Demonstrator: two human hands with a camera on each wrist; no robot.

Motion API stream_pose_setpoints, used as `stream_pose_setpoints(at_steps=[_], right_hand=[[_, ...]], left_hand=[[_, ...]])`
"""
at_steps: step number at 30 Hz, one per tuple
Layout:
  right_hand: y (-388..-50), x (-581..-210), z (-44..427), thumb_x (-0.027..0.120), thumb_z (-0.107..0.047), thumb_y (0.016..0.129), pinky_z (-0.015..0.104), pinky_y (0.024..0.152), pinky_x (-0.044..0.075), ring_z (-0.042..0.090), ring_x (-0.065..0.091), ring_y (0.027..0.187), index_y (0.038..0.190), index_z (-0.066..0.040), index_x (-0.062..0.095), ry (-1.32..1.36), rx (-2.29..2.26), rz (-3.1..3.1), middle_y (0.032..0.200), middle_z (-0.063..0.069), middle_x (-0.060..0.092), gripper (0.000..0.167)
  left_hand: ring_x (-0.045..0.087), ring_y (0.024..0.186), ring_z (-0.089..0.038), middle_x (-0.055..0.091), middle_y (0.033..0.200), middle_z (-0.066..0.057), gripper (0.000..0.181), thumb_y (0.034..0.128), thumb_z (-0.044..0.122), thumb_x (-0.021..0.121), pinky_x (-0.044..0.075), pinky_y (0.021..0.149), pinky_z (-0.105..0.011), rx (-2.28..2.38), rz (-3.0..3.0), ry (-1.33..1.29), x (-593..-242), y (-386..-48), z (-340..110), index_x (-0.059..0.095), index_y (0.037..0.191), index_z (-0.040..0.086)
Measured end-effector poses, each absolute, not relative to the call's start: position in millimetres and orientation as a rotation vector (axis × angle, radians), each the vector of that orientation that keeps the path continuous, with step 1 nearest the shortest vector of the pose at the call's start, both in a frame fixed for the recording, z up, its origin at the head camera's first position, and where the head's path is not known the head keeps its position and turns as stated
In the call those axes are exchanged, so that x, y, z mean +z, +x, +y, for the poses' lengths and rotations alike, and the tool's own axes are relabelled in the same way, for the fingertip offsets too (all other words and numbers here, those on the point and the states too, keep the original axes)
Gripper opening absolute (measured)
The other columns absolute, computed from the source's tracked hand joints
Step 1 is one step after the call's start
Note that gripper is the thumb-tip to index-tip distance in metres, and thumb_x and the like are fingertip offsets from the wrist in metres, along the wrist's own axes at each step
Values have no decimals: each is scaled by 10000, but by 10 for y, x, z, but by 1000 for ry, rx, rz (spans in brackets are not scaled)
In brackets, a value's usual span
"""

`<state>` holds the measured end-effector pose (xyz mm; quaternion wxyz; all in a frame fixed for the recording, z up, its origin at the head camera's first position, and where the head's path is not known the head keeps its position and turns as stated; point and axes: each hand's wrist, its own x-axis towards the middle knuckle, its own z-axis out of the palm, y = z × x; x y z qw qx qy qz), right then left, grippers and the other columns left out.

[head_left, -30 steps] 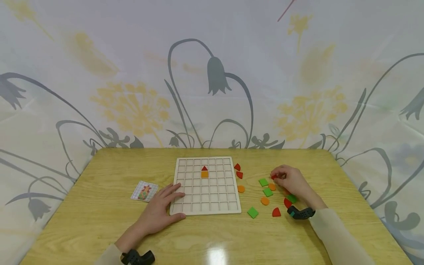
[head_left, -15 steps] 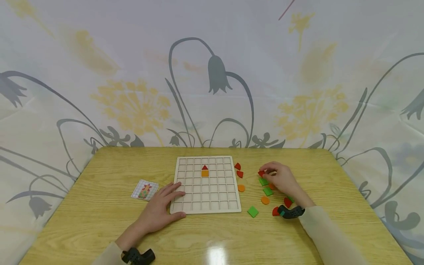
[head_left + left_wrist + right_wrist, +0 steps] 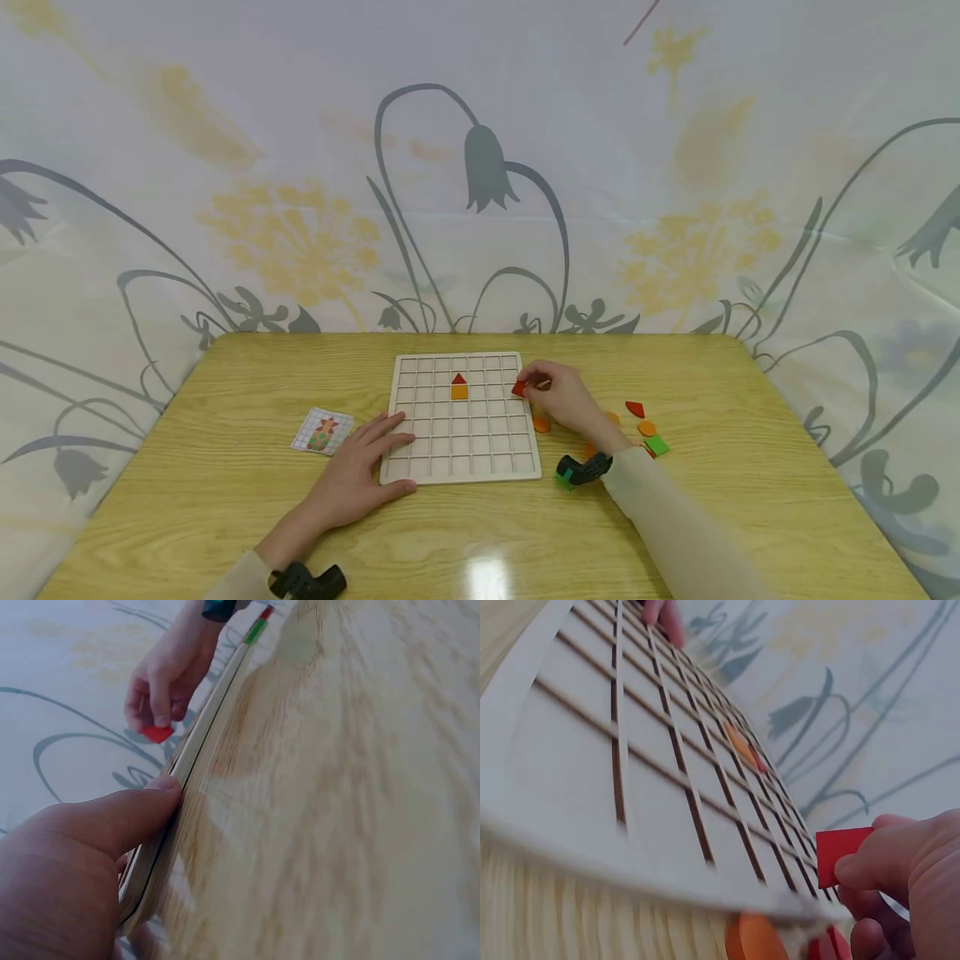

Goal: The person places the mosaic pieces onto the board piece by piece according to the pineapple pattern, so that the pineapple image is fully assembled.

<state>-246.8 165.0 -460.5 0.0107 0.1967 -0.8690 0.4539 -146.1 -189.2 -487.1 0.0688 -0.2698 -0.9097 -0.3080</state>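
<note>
A white grid board [image 3: 459, 478] lies on the table with a red triangle [image 3: 459, 379] directly above an orange square [image 3: 459, 392] in its cells. My left hand [image 3: 352, 481] rests at the board's left edge, fingers spread over the rim, thumb at the near corner. Between thumb and fingers my right hand [image 3: 564, 398] pinches a red piece [image 3: 518, 389] over the board's right edge; in the right wrist view the pinched red piece [image 3: 838, 855] shows straight edges. Below that hand an orange piece [image 3: 754, 939] lies beside the board.
Left of the board lies a patterned card [image 3: 322, 431]. To the right are loose pieces, among them a red one [image 3: 635, 409], an orange circle [image 3: 647, 428] and a green square [image 3: 657, 445]; my right arm covers others. A patterned cloth [image 3: 480, 250] hangs behind the table.
My right hand has moved left from the loose pieces to the board's right edge, carrying the red piece. My left hand has stayed on the board's left edge.
</note>
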Motion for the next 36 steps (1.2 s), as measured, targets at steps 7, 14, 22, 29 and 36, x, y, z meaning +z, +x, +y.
stream_pose_setpoints(at_steps=[7, 14, 22, 29, 36], right_hand=[[-2532, -4622, 1296, 679, 4, 906, 338, 780, 527, 160, 615, 847, 1006, -109, 722, 618, 1460, -2683, 965, -15, 690, 156], [-2576, -4679, 1026, 683, 9, 902, 348, 791, 527, 172, 627, 870, 989, -114, 726, 524, 1586, -2647, 964, -5, 691, 158], [-2578, -4785, 924, 660, 25, 904, 343, 804, 537, 177, 642, 892, 1095, -102, 745, 498, 1591, -2592, 1021, 21, 705, 245], [-2570, -4803, 926, 725, 1, 881, 324, 767, 532, 170, 644, 873, 1045, -87, 781, 528, 1523, -2570, 994, 16, 710, 195], [-2552, -4809, 941, 785, -64, 856, 285, 731, 514, 174, 609, 868, 936, -116, 814, 617, 1369, -2590, 952, 3, 643, 99]], left_hand=[[291, 1444, -370, 396, 1559, -69, 617, 845, 467, 770, 292, 1062, -663, -923, -2740, -820, -4868, -1471, -1886, 613, 1362, 171], [302, 1437, -374, 405, 1554, -63, 606, 848, 490, 758, 297, 1054, -665, -907, -2736, -788, -4894, -1447, -1902, 620, 1351, 183], [314, 1430, -370, 412, 1550, -55, 615, 833, 506, 768, 303, 1051, -657, -900, -2722, -787, -4933, -1453, -1914, 625, 1346, 199], [306, 1435, -369, 403, 1557, -53, 607, 844, 499, 760, 290, 1059, -663, -893, -2730, -787, -4907, -1451, -1910, 619, 1350, 195], [305, 1436, -369, 402, 1557, -55, 605, 845, 497, 760, 290, 1061, -661, -898, -2736, -790, -4898, -1464, -1887, 620, 1350, 194]])
